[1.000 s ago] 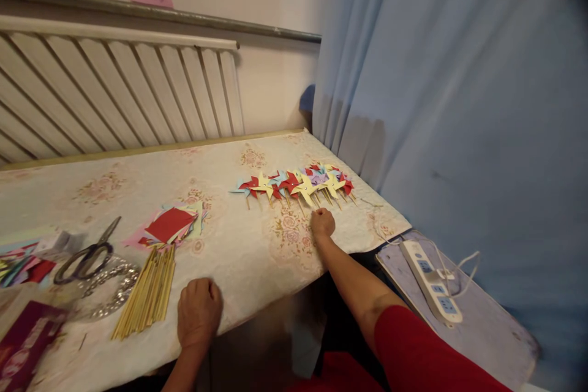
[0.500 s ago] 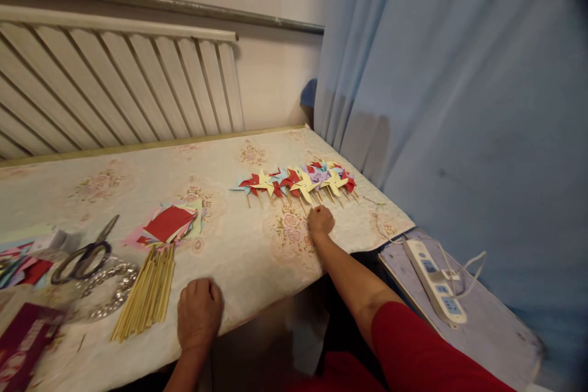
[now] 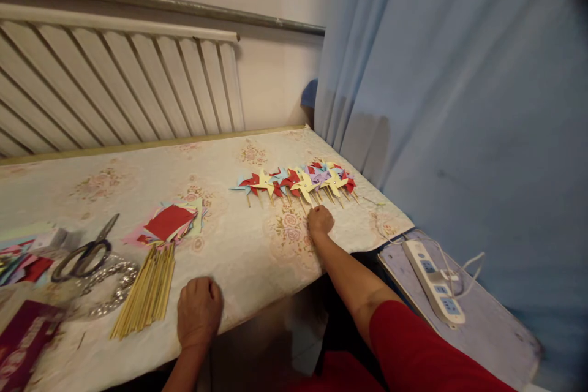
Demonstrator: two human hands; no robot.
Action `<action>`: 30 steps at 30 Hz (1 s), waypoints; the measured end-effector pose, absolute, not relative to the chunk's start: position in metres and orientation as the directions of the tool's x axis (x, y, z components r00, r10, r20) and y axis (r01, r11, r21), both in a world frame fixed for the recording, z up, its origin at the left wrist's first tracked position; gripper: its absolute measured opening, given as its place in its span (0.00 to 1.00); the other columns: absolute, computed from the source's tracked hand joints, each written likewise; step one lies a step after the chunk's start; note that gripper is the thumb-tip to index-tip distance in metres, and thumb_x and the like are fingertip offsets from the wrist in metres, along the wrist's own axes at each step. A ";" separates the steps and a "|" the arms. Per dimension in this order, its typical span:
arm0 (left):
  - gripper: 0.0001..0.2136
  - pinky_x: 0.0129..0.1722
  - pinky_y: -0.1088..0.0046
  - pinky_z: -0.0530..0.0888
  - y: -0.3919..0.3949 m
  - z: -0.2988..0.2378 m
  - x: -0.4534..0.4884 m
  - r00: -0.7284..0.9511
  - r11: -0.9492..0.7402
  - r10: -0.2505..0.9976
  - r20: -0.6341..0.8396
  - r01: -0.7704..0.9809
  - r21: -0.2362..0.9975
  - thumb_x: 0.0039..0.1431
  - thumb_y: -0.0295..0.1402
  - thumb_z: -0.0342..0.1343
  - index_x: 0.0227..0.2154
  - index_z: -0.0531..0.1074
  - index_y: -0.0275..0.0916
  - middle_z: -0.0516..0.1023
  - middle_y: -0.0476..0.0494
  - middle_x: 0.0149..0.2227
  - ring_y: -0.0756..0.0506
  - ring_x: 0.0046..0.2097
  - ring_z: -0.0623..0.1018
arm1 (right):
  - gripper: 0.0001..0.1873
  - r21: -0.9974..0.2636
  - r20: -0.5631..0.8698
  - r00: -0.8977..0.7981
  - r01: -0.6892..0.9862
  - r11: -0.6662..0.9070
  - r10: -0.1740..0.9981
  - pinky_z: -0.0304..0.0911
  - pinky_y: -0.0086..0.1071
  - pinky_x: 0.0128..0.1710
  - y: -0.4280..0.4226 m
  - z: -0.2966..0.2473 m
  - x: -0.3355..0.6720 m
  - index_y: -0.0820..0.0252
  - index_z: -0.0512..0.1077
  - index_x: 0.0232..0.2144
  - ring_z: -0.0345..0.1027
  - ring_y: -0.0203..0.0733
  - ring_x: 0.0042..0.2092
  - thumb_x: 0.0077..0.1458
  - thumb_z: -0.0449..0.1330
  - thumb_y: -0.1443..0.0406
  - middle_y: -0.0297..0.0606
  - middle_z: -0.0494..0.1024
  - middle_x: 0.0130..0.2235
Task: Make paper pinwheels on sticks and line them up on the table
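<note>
On the right half of the table lies a row of paper pinwheels (image 3: 283, 182) in red, yellow, light blue and purple, overlapping, their thin sticks pointing toward me. My right hand (image 3: 320, 221) rests just below them, closed, its fingers at the lower end of the stick of a yellow pinwheel (image 3: 304, 186). Those fingertips are mostly hidden. Near the front edge my left hand (image 3: 199, 312) lies on the cloth, curled into a loose fist with nothing visible in it. Left of it is a bundle of thin wooden sticks (image 3: 146, 294), with a stack of coloured paper squares (image 3: 171, 223) just beyond.
Scissors (image 3: 87, 254), a heap of shiny metal pieces (image 3: 110, 288), paper scraps (image 3: 27, 263) and a purple box (image 3: 25, 340) lie at the left. A white power strip (image 3: 434, 282) sits on a stool (image 3: 500, 343) at the right. A blue curtain (image 3: 459, 104) hangs beyond.
</note>
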State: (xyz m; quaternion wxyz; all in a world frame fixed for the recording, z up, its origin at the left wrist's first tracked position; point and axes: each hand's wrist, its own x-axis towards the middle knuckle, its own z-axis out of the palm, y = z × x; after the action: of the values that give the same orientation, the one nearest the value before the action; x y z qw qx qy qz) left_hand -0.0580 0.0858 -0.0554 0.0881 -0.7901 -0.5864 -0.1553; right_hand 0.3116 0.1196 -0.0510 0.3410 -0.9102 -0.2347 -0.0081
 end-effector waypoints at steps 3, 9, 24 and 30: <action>0.12 0.40 0.65 0.63 0.086 -0.055 -0.057 0.255 -0.286 0.910 0.326 0.957 0.049 0.63 0.32 0.43 0.30 0.70 0.37 0.70 0.39 0.33 0.41 0.39 0.68 | 0.07 -0.619 0.172 0.888 0.435 -0.654 0.427 0.55 0.36 0.37 0.119 -0.051 0.312 0.58 0.74 0.28 0.71 0.47 0.37 0.51 0.55 0.66 0.43 0.79 0.31; 0.12 0.41 0.65 0.63 0.086 -0.055 -0.057 0.269 -0.300 0.899 0.345 0.953 0.038 0.63 0.32 0.42 0.30 0.69 0.36 0.70 0.39 0.33 0.41 0.39 0.68 | 0.09 -0.618 0.182 0.886 0.441 -0.651 0.427 0.54 0.35 0.37 0.118 -0.051 0.312 0.58 0.75 0.30 0.71 0.47 0.38 0.51 0.54 0.67 0.43 0.79 0.32; 0.12 0.40 0.64 0.63 0.086 -0.052 -0.057 0.266 -0.291 0.903 0.338 0.956 0.025 0.64 0.33 0.42 0.30 0.69 0.36 0.70 0.39 0.33 0.40 0.39 0.69 | 0.10 -0.610 0.213 0.882 0.456 -0.648 0.420 0.55 0.35 0.36 0.117 -0.053 0.312 0.58 0.75 0.28 0.71 0.47 0.37 0.49 0.53 0.69 0.43 0.79 0.31; 0.12 0.40 0.64 0.63 0.086 -0.053 -0.057 0.274 -0.298 0.899 0.341 0.954 0.022 0.63 0.33 0.42 0.31 0.70 0.36 0.70 0.39 0.33 0.40 0.38 0.68 | 0.10 -0.618 0.223 0.873 0.470 -0.630 0.433 0.55 0.35 0.37 0.117 -0.057 0.314 0.59 0.75 0.29 0.70 0.46 0.38 0.50 0.53 0.68 0.43 0.79 0.32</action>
State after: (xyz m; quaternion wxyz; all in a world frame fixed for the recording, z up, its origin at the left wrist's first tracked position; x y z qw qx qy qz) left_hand -0.0570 0.0864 -0.0525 0.0939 -0.7924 -0.5847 -0.1459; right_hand 0.3137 0.1170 -0.0565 0.3497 -0.9025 -0.2502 -0.0267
